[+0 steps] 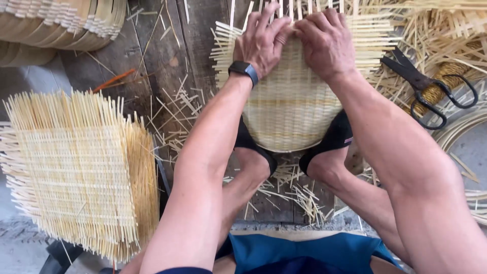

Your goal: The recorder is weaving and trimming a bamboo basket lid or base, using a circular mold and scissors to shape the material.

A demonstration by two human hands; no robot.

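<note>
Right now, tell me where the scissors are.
In the head view, the black scissors lie at the right on loose bamboo strips, just right of the right hand and the woven basket.

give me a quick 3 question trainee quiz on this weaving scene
1. True or false: both hands press on the far edge of the woven basket.
2. What lies right of the basket? A) scissors B) hammer C) brush
3. Which wrist wears a dark band?

Key:
1. True: the left hand and the right hand meet there.
2. A, black scissors.
3. The left, a wristband.
</note>
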